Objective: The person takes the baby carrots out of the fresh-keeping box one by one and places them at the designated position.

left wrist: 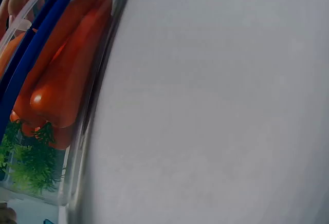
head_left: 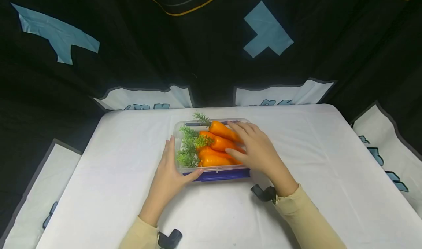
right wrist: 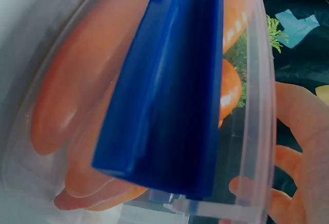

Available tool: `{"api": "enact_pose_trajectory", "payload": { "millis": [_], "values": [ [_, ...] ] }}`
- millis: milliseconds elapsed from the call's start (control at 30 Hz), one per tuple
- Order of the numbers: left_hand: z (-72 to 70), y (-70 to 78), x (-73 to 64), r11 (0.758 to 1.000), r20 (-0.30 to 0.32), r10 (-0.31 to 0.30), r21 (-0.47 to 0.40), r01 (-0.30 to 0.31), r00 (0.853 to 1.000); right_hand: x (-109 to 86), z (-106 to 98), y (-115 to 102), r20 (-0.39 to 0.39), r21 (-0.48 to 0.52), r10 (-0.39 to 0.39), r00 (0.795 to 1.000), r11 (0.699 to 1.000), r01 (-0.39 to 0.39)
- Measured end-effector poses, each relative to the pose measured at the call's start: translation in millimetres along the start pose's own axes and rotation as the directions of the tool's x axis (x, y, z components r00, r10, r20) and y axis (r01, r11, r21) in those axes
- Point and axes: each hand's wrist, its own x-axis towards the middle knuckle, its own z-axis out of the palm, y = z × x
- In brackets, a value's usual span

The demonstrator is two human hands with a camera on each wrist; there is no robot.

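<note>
A clear plastic food container (head_left: 216, 169) with a blue clip flap (head_left: 225, 174) along its front holds several orange carrots (head_left: 215, 160) with feathery green tops (head_left: 188, 150). The carrots lie side by side, tops toward the left; the left wrist view shows carrots (left wrist: 77, 64) through the clear wall. My left hand (head_left: 167, 179) rests against the container's left side, fingers straight, thumb reaching along the front rim. Over the right end, my right hand (head_left: 258, 150) has its fingers spread loosely above the carrots and back rim. Its fingers (right wrist: 293, 157) show beyond the clear wall in the right wrist view.
A white cloth covers the table (head_left: 313, 161). Behind it hangs a black curtain (head_left: 197, 58) with blue and white shapes. Dark wrist mounts (head_left: 169, 238) are strapped at both sleeves.
</note>
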Motion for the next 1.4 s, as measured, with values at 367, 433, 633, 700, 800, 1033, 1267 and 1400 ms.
{"api": "enact_pose_trajectory", "payload": {
  "millis": [367,433,633,700,800,1033,1267,1400],
  "values": [
    [13.6,-8.9,-0.3,0.987,-0.068,0.0,-0.163,-0.011,0.998,13.4,7.8,2.6,0.141,0.063,-0.061,0.988,0.997,0.052],
    [15.7,-9.8,-0.4,0.98,-0.069,-0.007,-0.199,-0.007,0.998,15.0,10.0,3.7,0.147,0.076,-0.087,0.985,0.994,0.077],
    [21.5,-11.2,-1.9,0.954,-0.082,-0.032,-0.3,0.006,0.996,19.7,14.8,5.8,0.189,0.115,-0.145,0.971,0.986,0.125],
    [23.7,-12.4,-2.2,0.945,-0.086,-0.048,-0.327,0.017,0.995,21.1,15.2,6.5,0.221,0.125,-0.147,0.964,0.985,0.121],
    [27.7,-15.4,-2.8,0.928,-0.083,-0.066,-0.37,0.031,0.994,23.0,15.0,7.4,0.272,0.132,-0.143,0.952,0.985,0.11],
    [35.1,-20.6,-5.6,0.869,-0.063,-0.072,-0.494,0.032,0.995,26.6,15.8,8.2,0.294,0.102,-0.182,0.938,0.982,0.159],
    [38.3,-21.3,-5.8,0.838,-0.077,-0.062,-0.545,0.01,0.995,28.5,19.6,7.9,0.256,0.084,-0.22,0.941,0.975,0.205],
    [38.5,-20.4,-6.3,0.824,-0.075,-0.06,-0.567,0.007,0.995,29.0,22.0,8.8,0.247,0.085,-0.222,0.943,0.975,0.207]
  ]
}}
